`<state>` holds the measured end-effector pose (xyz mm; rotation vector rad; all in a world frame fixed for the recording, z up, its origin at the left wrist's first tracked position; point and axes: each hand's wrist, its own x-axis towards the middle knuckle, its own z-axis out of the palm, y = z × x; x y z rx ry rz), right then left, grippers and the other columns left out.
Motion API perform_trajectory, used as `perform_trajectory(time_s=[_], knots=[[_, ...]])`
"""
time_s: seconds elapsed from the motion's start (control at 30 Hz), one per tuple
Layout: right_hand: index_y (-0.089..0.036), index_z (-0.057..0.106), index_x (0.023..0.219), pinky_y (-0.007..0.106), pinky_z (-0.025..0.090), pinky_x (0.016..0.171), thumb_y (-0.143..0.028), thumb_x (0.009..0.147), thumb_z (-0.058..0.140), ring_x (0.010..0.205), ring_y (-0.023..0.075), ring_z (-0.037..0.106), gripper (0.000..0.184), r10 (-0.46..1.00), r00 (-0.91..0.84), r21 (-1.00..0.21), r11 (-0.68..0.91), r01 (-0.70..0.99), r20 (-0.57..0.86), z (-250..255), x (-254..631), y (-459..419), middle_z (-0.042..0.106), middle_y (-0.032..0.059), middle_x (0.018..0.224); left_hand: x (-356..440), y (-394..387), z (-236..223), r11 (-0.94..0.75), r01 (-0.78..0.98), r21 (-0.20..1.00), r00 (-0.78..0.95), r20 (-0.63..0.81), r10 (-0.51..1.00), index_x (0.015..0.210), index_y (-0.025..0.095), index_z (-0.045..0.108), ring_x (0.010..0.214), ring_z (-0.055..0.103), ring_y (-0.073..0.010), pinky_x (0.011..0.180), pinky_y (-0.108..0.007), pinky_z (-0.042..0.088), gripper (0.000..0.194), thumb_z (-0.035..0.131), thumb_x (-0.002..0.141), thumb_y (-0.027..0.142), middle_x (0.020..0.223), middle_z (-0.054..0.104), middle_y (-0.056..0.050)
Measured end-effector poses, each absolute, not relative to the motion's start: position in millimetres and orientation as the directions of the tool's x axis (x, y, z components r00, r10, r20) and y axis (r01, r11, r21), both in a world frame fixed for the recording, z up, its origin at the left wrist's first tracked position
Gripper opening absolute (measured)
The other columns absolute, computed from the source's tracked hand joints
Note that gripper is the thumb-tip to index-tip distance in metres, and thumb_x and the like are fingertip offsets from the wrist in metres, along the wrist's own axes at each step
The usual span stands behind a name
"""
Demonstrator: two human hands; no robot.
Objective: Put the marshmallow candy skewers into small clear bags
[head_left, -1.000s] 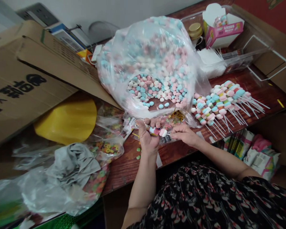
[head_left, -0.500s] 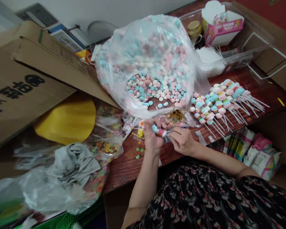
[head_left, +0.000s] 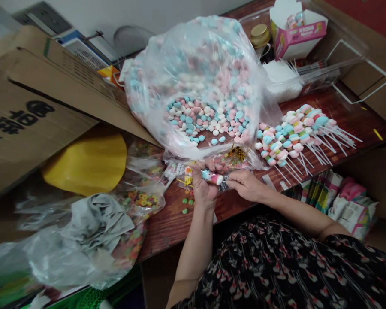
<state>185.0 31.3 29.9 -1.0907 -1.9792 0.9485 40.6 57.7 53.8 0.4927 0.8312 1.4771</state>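
Against a white wall, a red-brown wooden table carries a crowded spread. At the far left, a flap of printed cardboard box leans over a yellow plastic sheet, and below that lie crumpled grey wrapping and a clear bag of ring-shaped candies. A few loose green candies sit on the bare wood. Above them, a huge clear bag of pastel candies slumps open, with pink, blue and white pieces spilling towards its mouth. At the table's front edge, the left hand is curled tightly, its fingers closed around a short candy stick, while the right hand pinches the stick's other end between thumb and fingers, with little gap left. The stick lies just above a printed clear wrapper, beside a tangle of gold twist ties. A moment ago it showed mostly pink and white; now it has rolled so that a blue piece faces up and a yellow-tipped end shows at its left. Further right lies a fan of finished pastel skewers, and behind them stand a gold-lidded jar, a pink carton and a white paper stack.
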Motion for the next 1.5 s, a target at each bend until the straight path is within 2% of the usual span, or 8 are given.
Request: perform_trajectory(time_s=[0.33,0.53,0.7,0.8,1.07,1.23,1.4,1.5], knots=[[-0.018,0.059,0.071,0.030,0.028,0.063,-0.016,0.093,0.044,0.066,0.0147,0.048,0.027,0.744,-0.372,-0.383,0.626,0.680,0.556,33,188,38,0.060,0.0040,0.070,36,56,53,0.066,-0.624,0.779,-0.086,-0.153,0.984,0.066,0.019,0.051,0.064,0.064,-0.0145,0.082,-0.038,0.057,0.047,0.079,0.065,0.057,0.062,0.060,0.004],[-0.019,0.054,0.065,0.032,0.024,0.061,-0.016,0.090,0.045,0.060,0.0136,0.043,0.026,0.653,-0.427,-0.328,0.716,0.616,0.625,29,181,25,0.051,0.0005,0.059,31,64,55,-0.005,-0.708,0.706,-0.255,-0.248,0.934,0.060,0.018,0.052,0.065,0.062,-0.0099,0.090,-0.036,0.055,0.048,0.077,0.067,0.057,0.060,0.058,0.006],[-0.019,0.053,0.063,0.032,0.024,0.061,-0.016,0.089,0.046,0.060,0.0137,0.043,0.027,0.663,-0.400,-0.336,0.701,0.630,0.633,28,179,26,0.052,0.0008,0.059,35,58,53,0.021,-0.660,0.751,-0.188,-0.192,0.963,0.061,0.018,0.053,0.060,0.059,-0.0097,0.085,-0.035,0.056,0.048,0.078,0.066,0.059,0.060,0.056,0.006],[-0.019,0.055,0.065,0.031,0.028,0.062,-0.016,0.089,0.046,0.063,0.0145,0.047,0.026,0.705,-0.396,-0.386,0.675,0.629,0.588,27,181,33,0.056,0.0024,0.064,34,54,49,0.057,-0.655,0.754,-0.103,-0.164,0.981,0.064,0.019,0.052,0.058,0.061,-0.0116,0.085,-0.037,0.056,0.048,0.075,0.068,0.061,0.058,0.056,0.006],[-0.018,0.059,0.071,0.023,0.038,0.064,-0.022,0.090,0.054,0.062,0.0100,0.050,0.020,0.910,-0.277,-0.910,0.368,0.191,0.310,31,182,38,0.056,-0.0023,0.065,29,51,44,0.098,-0.705,0.703,-0.062,-0.199,0.978,0.086,0.022,0.064,0.077,0.069,-0.0189,0.090,-0.044,0.053,0.055,0.072,0.063,0.071,0.077,0.069,0.001],[-0.017,0.058,0.065,0.023,0.036,0.063,-0.023,0.086,0.056,0.060,0.0091,0.047,0.022,0.932,-0.317,-0.971,0.216,0.101,0.174,29,185,42,0.053,-0.0037,0.062,23,57,46,0.101,-0.718,0.689,-0.022,-0.168,0.986,0.101,0.023,0.067,0.101,0.068,-0.0279,0.094,-0.051,0.050,0.063,0.072,0.062,0.073,0.097,0.072,-0.006],[-0.017,0.056,0.063,0.022,0.035,0.058,-0.025,0.086,0.056,0.056,0.0088,0.046,0.024,0.927,-0.364,-0.991,0.118,0.057,0.089,23,189,44,0.051,-0.0044,0.059,20,65,46,0.126,-0.757,0.641,-0.029,-0.226,0.974,0.080,0.020,0.066,0.067,0.067,-0.0176,0.088,-0.046,0.054,0.040,0.080,0.065,0.054,0.065,0.065,0.002],[-0.018,0.057,0.068,0.023,0.038,0.063,-0.022,0.089,0.052,0.061,0.0105,0.050,0.023,0.919,-0.293,-0.920,0.332,0.208,0.266,22,190,39,0.056,-0.0018,0.064,25,62,45,0.189,-0.733,0.654,0.013,-0.264,0.964,0.067,0.017,0.059,0.056,0.062,-0.0134,0.083,-0.041,0.056,0.037,0.078,0.072,0.048,0.057,0.058,0.003]])
